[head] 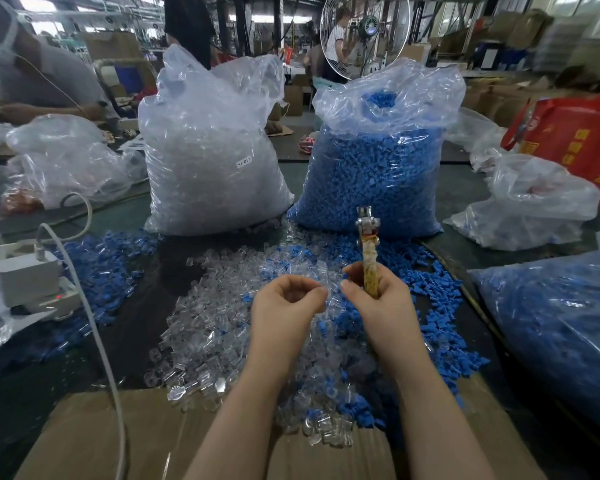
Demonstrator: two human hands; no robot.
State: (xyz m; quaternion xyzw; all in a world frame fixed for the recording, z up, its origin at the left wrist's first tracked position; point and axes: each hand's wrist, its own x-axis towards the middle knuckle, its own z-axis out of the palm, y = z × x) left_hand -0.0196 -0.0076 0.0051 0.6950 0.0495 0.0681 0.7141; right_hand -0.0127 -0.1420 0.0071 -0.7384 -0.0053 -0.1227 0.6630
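My right hand (374, 299) grips a small hammer-like tool (368, 237) by its yellow-wrapped handle, with the metal head pointing up. Just to its left, my left hand (284, 303) has curled fingers that pinch a small clear plastic piece at the fingertips; the piece itself is hard to make out. Both hands hover over a loose heap of clear plastic caps (222, 320) mixed with blue plastic caps (426, 292) spread on the dark table.
A tall bag of clear caps (208, 161) and a tall bag of blue caps (378, 174) stand behind the heap. More bags lie left and right. A cardboard sheet (101, 441) covers the near edge. A white power strip (25, 271) with a cable sits left. People work at the back.
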